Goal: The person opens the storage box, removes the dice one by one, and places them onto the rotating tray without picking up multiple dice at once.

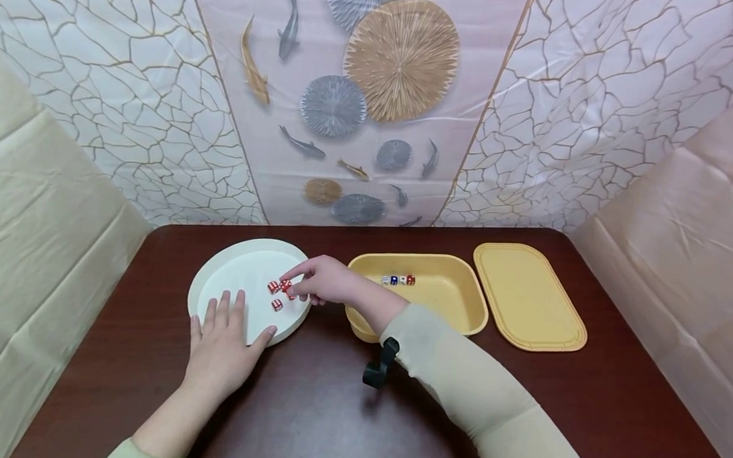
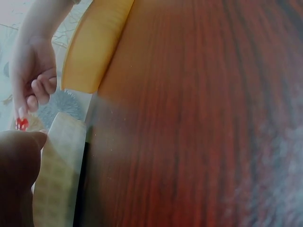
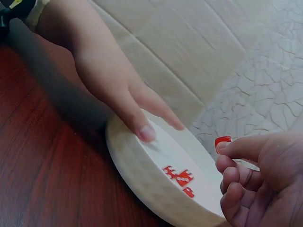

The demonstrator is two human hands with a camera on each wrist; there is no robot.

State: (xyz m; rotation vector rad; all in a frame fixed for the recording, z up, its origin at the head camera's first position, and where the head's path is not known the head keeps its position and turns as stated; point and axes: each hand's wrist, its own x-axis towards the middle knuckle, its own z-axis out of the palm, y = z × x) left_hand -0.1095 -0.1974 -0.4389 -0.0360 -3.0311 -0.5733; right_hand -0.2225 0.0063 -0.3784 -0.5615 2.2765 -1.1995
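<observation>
My right hand (image 1: pixel 327 280) pinches a red die (image 3: pixel 222 142) between thumb and index finger, just over the right side of a round white tray (image 1: pixel 213 271). Its other fingers curl towards the palm. Below the pinched die, several red dice with white dots (image 1: pixel 276 304) lie grouped on the tray floor. At the tray's near left edge my left hand (image 1: pixel 223 355) rests with straight, spread fingers reaching inside and the thumb over the near rim. The left wrist view shows the right hand and the red die (image 2: pixel 21 124) beyond the left thumb.
A yellow rectangular box (image 1: pixel 448 297) stands right of the tray. Inside it, a row of white, blue and red dice (image 1: pixel 394 280) lies near the back wall, partly behind the right forearm. Farther right, a yellow lid (image 1: pixel 531 296) lies flat on the dark brown table (image 1: pixel 300 413).
</observation>
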